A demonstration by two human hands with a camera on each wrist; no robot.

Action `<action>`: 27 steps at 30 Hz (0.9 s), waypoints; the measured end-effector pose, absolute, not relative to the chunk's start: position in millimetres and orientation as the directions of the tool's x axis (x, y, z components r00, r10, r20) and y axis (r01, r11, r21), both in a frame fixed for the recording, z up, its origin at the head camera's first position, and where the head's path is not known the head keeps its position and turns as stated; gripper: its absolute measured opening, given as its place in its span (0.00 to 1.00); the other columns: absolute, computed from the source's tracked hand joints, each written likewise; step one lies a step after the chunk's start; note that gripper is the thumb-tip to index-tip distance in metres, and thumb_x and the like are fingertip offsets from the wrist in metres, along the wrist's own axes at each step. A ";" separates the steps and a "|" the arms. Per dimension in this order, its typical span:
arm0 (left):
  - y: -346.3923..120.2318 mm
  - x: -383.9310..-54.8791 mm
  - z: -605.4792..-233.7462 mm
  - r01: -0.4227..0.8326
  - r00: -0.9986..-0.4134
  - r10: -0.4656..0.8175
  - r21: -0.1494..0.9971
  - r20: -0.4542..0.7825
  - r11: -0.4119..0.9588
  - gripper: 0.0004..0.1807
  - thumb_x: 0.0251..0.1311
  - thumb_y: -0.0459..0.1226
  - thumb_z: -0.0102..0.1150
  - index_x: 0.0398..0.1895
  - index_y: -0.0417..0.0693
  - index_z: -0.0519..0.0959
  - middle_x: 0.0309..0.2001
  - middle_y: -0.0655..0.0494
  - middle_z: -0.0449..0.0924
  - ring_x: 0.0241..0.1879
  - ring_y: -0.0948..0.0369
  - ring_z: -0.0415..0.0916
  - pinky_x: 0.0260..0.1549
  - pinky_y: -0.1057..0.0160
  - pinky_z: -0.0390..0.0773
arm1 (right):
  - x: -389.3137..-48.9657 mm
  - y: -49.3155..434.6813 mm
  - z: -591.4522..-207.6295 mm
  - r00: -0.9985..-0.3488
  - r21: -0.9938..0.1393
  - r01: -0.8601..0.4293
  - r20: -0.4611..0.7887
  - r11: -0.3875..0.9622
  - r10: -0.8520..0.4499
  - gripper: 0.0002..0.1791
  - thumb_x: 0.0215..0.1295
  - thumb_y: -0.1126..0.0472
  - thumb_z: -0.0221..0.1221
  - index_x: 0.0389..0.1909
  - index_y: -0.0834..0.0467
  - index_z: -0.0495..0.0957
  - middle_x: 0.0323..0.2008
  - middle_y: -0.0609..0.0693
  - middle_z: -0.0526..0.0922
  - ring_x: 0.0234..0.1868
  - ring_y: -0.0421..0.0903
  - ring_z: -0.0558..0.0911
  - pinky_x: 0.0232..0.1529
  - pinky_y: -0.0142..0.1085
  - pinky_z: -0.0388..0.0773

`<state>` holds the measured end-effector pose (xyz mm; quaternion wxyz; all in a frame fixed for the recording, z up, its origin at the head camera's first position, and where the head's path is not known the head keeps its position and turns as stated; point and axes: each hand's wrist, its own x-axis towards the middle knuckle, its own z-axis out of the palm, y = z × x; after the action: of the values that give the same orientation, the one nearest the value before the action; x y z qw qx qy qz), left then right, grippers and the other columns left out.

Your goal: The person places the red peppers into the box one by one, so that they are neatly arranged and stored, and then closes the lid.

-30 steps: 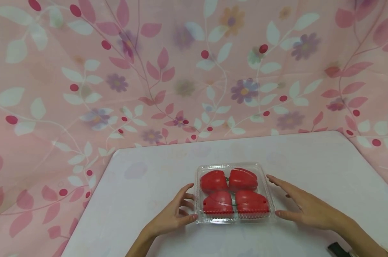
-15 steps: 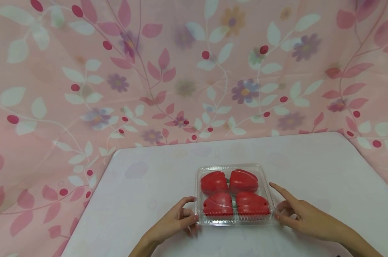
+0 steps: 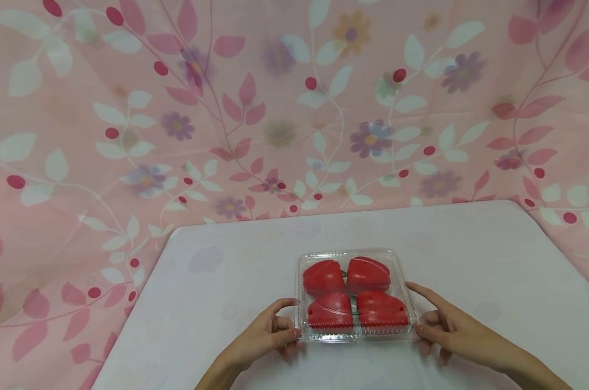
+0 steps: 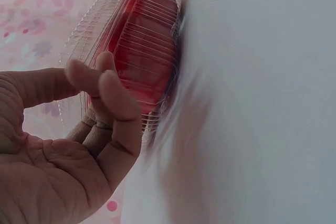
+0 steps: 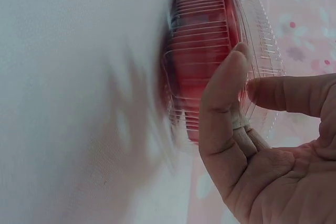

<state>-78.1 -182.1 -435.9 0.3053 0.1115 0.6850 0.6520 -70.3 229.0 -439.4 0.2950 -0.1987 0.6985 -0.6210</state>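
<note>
A clear plastic clamshell box [image 3: 355,337] sits on the table with its lid down. Through the lid show several red bell peppers [image 3: 328,279] with green stems, laid in two rows. At the box's front left corner, my left hand [image 3: 262,335] pinches the rim between thumb and curled fingers; the left wrist view shows those fingertips [image 4: 118,95] overlapping the ribbed side wall. My right hand [image 3: 462,330] pinches the front right corner likewise, its index finger stretched along the right side. In the right wrist view, thumb and fingers meet at the rim [image 5: 254,95].
A white cloth covers the table [image 3: 245,260], which has rounded far corners. Behind it hangs a pink floral curtain [image 3: 274,108].
Both hands stood spread beside the box a second ago; their fingers have since curled in and taken hold of its front corners. The box has hardly moved.
</note>
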 end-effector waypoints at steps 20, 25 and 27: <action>-181.6 -79.5 -439.1 -0.280 -0.780 0.561 0.956 -0.277 0.082 0.37 0.63 0.31 0.61 0.72 0.38 0.54 0.33 0.45 0.84 0.18 0.64 0.65 0.17 0.69 0.66 | -73.1 228.4 -437.6 -0.762 -0.990 0.033 -0.116 0.140 -0.637 0.43 0.72 0.67 0.54 0.77 0.57 0.36 0.33 0.68 0.80 0.32 0.58 0.83 0.33 0.40 0.82; -182.9 -79.9 -437.8 -0.259 -0.788 0.542 0.956 -0.291 0.137 0.35 0.65 0.33 0.60 0.72 0.40 0.55 0.36 0.43 0.84 0.22 0.61 0.68 0.18 0.69 0.69 | -73.8 228.5 -437.8 -0.758 -0.987 0.048 -0.135 0.152 -0.638 0.41 0.74 0.65 0.52 0.77 0.56 0.36 0.34 0.70 0.79 0.31 0.55 0.82 0.31 0.38 0.80; -183.4 -79.5 -437.6 -0.249 -0.794 0.529 0.955 -0.298 0.163 0.35 0.65 0.34 0.59 0.72 0.41 0.56 0.37 0.42 0.83 0.23 0.60 0.71 0.19 0.68 0.70 | -74.4 228.5 -438.1 -0.754 -0.988 0.028 -0.122 0.154 -0.645 0.41 0.74 0.65 0.52 0.77 0.56 0.36 0.34 0.69 0.79 0.32 0.56 0.81 0.30 0.38 0.80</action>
<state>-79.5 -183.4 -437.6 0.3046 0.1002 0.6991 0.6391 -74.4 228.5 -438.1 0.2745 -0.2178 0.7083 -0.6128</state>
